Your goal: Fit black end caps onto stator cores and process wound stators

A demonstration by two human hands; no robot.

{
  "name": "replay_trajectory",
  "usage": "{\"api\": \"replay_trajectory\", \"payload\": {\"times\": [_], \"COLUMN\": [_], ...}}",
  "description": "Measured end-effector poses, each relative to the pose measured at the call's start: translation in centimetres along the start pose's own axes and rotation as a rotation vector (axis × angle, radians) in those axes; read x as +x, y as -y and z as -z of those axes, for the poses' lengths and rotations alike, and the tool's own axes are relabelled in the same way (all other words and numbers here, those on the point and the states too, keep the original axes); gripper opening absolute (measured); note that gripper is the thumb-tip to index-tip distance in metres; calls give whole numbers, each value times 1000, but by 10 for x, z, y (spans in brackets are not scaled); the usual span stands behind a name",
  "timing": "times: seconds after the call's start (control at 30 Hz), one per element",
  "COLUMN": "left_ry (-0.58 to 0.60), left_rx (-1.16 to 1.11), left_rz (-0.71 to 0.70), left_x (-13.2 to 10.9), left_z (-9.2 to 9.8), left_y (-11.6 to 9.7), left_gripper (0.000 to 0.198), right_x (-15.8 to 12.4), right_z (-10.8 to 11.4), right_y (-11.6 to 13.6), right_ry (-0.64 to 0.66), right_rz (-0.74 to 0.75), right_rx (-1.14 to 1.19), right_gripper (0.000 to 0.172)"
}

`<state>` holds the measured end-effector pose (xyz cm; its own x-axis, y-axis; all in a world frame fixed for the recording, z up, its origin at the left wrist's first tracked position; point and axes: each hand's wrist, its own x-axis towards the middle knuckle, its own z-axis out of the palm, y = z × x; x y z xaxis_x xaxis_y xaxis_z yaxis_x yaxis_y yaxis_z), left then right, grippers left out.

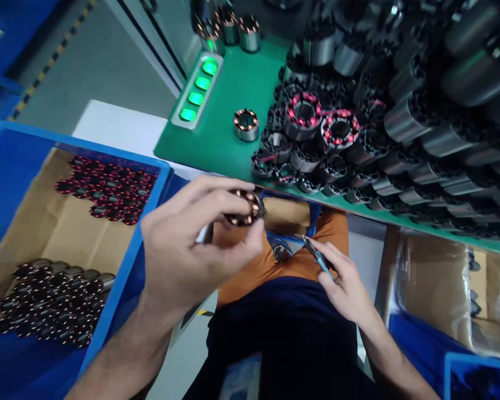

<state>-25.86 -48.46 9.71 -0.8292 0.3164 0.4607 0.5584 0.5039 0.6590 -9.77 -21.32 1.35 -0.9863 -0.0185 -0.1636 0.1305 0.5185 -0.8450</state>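
Note:
My left hand [191, 239] grips a wound motor stator [255, 206] between thumb and fingers, just in front of the green bench edge. Copper coils show on the stator's upturned end; the fingers cover part of it. Lower down, over my lap, my right hand [344, 280] is closed on small blue-handled pliers [315, 253], their tips pointing up and to the left. The pliers are apart from the stator. On the green mat behind stands a single copper-wound stator [246, 125].
Rows of bare stator cores [408, 166] crowd the green bench [216, 144], with two red-wound ones [340, 129] on top. A strip of green-lit buttons [196, 98] lies left. A blue bin [164, 172] holds stacked stators; a wrapped carton [433, 294] sits right.

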Motion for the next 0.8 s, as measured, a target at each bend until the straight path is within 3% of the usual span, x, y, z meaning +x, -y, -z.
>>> {"api": "replay_trajectory", "payload": {"times": [0.1,0.23,0.63,0.8], "left_ry": [54,66,124,143], "left_rx": [-20,-94,-115,-83], "left_rz": [-46,-8,-56,-49], "left_x": [-20,-34,-39,-42], "left_z": [-14,-29,-34,-32], "left_y": [-15,-17,-21,-23], "left_gripper": [15,28,21,20], "right_x": [1,5,3,3], "right_z": [0,2,6,3], "right_y": [25,43,42,47], "right_ry": [-35,-26,-37,-79], "right_rz": [89,171,218,184], "right_rx": [98,220,188,162], "right_gripper": [84,90,92,82]}}
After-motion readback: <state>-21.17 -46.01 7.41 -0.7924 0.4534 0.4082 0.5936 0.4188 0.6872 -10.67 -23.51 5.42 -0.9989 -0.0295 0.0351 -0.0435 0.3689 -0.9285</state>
